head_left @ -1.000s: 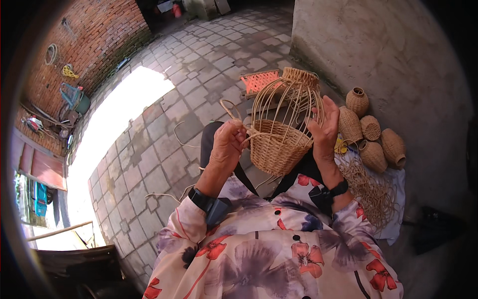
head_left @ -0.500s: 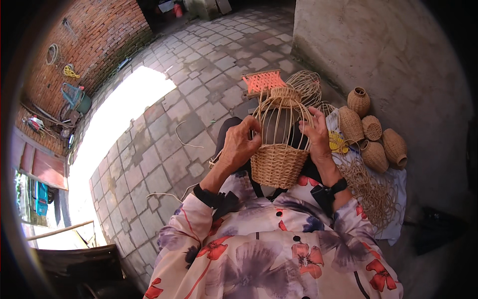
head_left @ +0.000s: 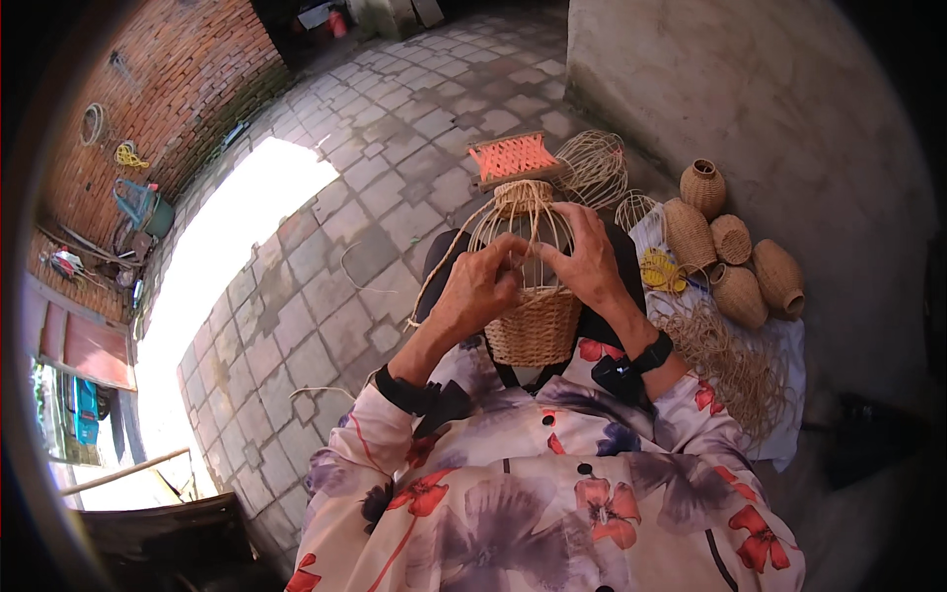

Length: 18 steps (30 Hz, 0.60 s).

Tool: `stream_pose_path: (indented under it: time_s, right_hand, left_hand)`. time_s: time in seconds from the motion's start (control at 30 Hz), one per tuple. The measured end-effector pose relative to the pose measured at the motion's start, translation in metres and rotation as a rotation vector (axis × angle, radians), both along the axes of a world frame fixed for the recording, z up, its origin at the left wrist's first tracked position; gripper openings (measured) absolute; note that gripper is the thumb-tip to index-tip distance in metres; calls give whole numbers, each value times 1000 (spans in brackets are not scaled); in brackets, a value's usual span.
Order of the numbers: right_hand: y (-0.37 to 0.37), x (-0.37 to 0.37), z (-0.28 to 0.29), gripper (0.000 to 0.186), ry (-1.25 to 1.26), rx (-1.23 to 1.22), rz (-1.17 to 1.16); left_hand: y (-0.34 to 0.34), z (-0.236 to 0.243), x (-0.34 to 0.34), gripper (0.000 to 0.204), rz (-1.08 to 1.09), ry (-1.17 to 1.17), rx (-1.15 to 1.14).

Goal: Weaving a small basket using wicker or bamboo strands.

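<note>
Here, the tan, rounded plant-fibre basket (head_left: pixel 534 331) sits between dark-clad knees (head_left: pixel 628 264), woven below and at the top, its open middle unwoven. Left hand (head_left: pixel 483 284) and right hand (head_left: pixel 589 264) curl close there; what they're pinching, I can't tell.

Reckoned from the view's centre, two hands, the left hand (head_left: pixel 480 288) and the right hand (head_left: pixel 589 264), shared one unfinished basket (head_left: pixel 533 331). Two black wristbands sat on the wrists, one at the left wrist (head_left: pixel 402 392) and one at the right wrist (head_left: pixel 654 351). One orange-webbed stool (head_left: pixel 513 156) stood at twelve o'clock. Two open cane frames lay there too, a larger frame (head_left: pixel 592 168) past one o'clock and a smaller frame (head_left: pixel 634 207) at two. Five woven vessels (head_left: pixel 731 240) clustered between two and three. One white cloth (head_left: pixel 782 414) and one heap of strands (head_left: pixel 725 365), individually uncountable, lay past three. Two coils hung at ten, one pale coil (head_left: pixel 92 124), one yellow coil (head_left: pixel 128 155).
</note>
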State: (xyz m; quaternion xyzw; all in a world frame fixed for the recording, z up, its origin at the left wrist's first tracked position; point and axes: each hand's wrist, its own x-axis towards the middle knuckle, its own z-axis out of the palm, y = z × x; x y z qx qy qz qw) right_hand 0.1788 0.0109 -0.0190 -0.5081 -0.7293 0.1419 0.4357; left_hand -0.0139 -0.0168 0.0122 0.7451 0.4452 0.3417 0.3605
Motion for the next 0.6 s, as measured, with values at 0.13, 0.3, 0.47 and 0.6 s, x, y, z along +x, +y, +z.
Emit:
stream_pose_path:
  time_s: [0.13,0.3,0.47,0.6]
  right_hand:
    - [9,-1,2,60,-34,-120,-19]
    - [8,6,7,59,46,-227,-1]
    - [15,13,-20,56,122,-356,20]
    - [15,16,-19,55,173,-272,123]
  left_hand:
    - [-6,10,-6,31,-2,45,-70]
    - [-25,4,-10,32,91,-286,-204]
    - [-38,-15,-9,34,39,-1084,-611]
    - [-28,-4,-39,27,-4,-779,-591]
